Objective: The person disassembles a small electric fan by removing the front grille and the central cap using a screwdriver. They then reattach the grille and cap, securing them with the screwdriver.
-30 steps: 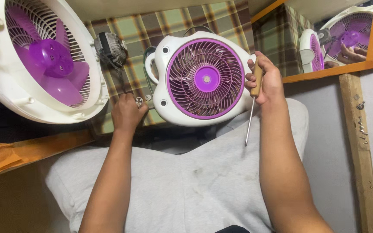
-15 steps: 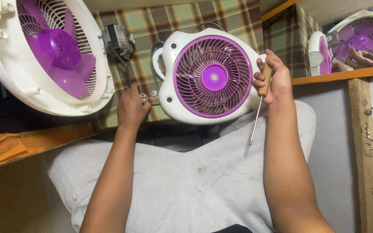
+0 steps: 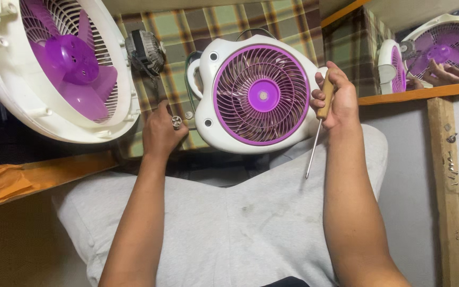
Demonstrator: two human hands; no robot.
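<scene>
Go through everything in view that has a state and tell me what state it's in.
Front fan cover: detached, lying grille up on the plaid cloth.
Rear fan housing: open, purple blade exposed.
Motor: out of the housing, on the cloth.
Screwdriver: gripped in right hand, tip down.
Small metal part: at left hand fingertips.

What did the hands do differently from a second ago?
The left hand closed its fingers a little more around the small metal part on the plaid cloth. Apart from a slight shift of the camera view, everything else stayed: the right hand keeps gripping the wooden-handled screwdriver beside the white and purple fan cover.
</scene>
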